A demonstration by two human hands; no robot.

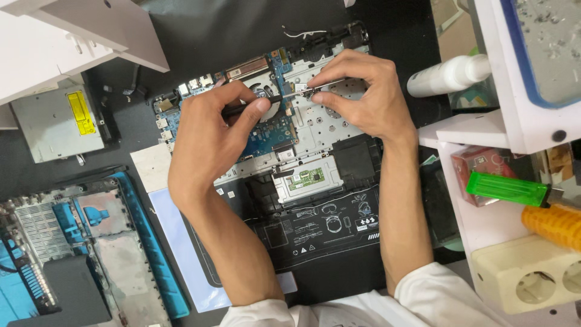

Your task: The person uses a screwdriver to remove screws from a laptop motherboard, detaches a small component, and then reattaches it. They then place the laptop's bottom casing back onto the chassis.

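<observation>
One opened laptop (290, 157) lies on a dark mat beneath two bare hands, its single blue circuit board (269, 130) and one black battery (321, 233) exposed. The left hand (206, 142) is closed around the black handle of one screwdriver (275, 98), whose thin shaft runs from that grip toward the right hand (357, 97) — there, thumb and forefinger pinch narrowly on the shaft near its tip, just above the pale metal plate of the laptop. Below both grips sits one touchpad board (305, 180). Left of the holding hand rest one silver optical drive (57, 124) and one blue-edged laptop cover (97, 242). Right of the pinching hand — on a white shelf (484, 224) — stand one white bottle (448, 75), one green lighter (508, 189) and one cream power socket (526, 275).
</observation>
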